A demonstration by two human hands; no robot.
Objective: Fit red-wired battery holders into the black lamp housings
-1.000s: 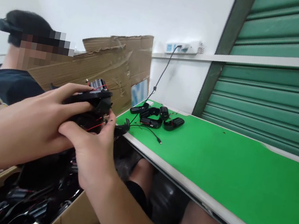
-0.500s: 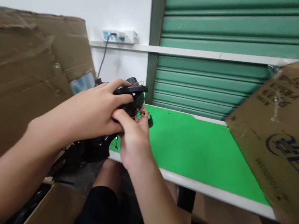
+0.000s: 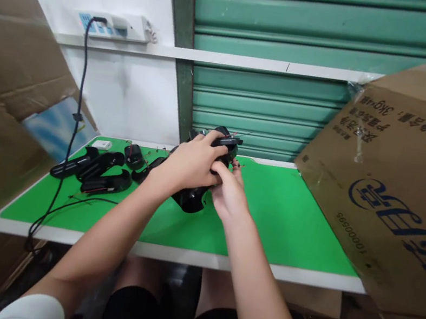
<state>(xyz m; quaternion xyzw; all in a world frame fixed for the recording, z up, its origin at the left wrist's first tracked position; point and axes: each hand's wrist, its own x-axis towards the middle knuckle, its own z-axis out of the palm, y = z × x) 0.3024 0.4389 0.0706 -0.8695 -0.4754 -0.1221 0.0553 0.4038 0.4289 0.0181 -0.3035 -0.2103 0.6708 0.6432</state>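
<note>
A bunch of glossy black curved plastic parts (image 3: 191,201) with thin red wires is held between my two hands over the middle of the green-topped table. My left hand (image 3: 196,162) is wrapped over the bunch from above and the left. From the right, my right hand (image 3: 230,187) grips it, the thumb reaching across and the fingertips partly hidden behind the parts. Small wire ends (image 3: 239,165) stick out by the right fingers. How many pieces are in the bunch cannot be made out.
Several black curved shells (image 3: 105,182) lie on the table's left, near a small black wired part (image 3: 134,156) and a white block (image 3: 102,145). A black cable (image 3: 85,65) hangs from the power strip (image 3: 115,25). Cardboard boxes flank the table, one printed (image 3: 411,178) at right.
The view has turned left and now shows the whole table. My hands, still gripping the black parts, have come from the table's left front side to over its middle.
</note>
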